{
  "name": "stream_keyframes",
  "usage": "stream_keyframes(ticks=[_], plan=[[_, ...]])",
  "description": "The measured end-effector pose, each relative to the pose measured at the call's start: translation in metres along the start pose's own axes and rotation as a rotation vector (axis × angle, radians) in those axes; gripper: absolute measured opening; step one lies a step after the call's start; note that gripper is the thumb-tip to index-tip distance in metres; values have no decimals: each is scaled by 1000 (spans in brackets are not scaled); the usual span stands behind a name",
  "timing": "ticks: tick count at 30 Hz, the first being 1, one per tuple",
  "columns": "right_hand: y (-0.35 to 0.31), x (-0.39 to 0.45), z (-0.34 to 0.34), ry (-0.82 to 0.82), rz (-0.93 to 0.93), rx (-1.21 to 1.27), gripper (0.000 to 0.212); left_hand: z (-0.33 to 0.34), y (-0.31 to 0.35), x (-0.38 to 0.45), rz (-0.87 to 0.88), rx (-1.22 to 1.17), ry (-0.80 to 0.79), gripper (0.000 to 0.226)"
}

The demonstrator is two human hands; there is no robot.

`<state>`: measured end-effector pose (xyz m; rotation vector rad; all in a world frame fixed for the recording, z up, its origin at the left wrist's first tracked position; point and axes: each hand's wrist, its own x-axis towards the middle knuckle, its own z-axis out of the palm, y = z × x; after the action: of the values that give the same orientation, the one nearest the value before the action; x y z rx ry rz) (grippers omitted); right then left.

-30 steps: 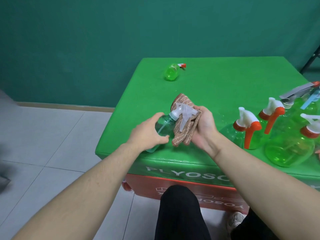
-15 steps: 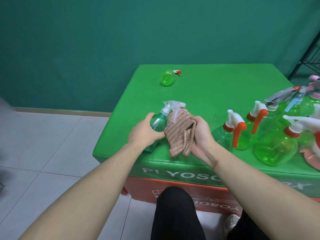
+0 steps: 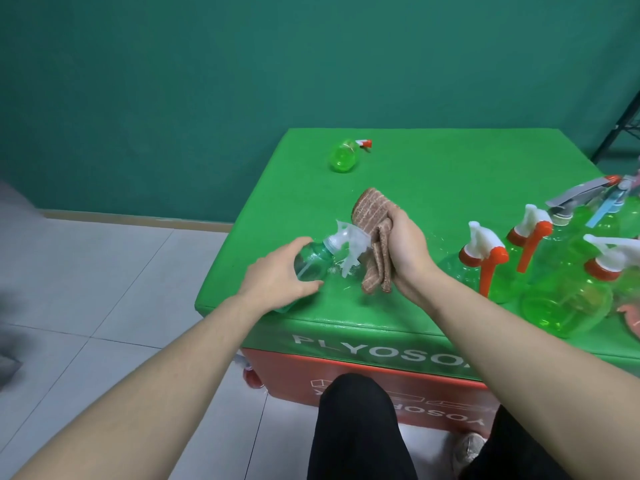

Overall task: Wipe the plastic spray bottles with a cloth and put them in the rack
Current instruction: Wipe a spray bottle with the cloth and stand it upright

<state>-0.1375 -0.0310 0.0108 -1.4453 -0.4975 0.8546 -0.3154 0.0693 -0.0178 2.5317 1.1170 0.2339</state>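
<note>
Fingers of the left hand (image 3: 280, 278) wrap a clear spray bottle (image 3: 313, 261); the right hand (image 3: 407, 251) clutches a folded brown cloth (image 3: 372, 237). Table (image 3: 433, 188) edge reads "PLYOSO", rest hidden.

My one camera sits on my head, looking forward and down over my forearms at the near left corner of the green table (image 3: 433, 188). It is close enough that my knees fill the bottom edge, while the teal wall (image 3: 207, 81) closes the view beyond.
</note>
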Motion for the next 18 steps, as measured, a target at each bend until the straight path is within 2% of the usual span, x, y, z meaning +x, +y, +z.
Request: stream_keyframes(ticks=[2,4,8,11,13,18], plan=[[-2,-2,3,-27,-123,-299,44,3,-1,0,41,37,7,87],[-4,-5,5,-88,-217,-477,43,4,-5,0,33,21,25,85],[-8,1,8,-229,-216,-695,47,6,-7,-2,40,20,54,82],[-6,8,8,-268,-205,-838,44,7,-6,0,36,24,41,80],[-4,4,5,-267,-261,-889,36,7,-7,1,18,6,36,80],[1,-11,-7,-263,-449,-998,45,7,-7,6,-17,-6,6,82]])
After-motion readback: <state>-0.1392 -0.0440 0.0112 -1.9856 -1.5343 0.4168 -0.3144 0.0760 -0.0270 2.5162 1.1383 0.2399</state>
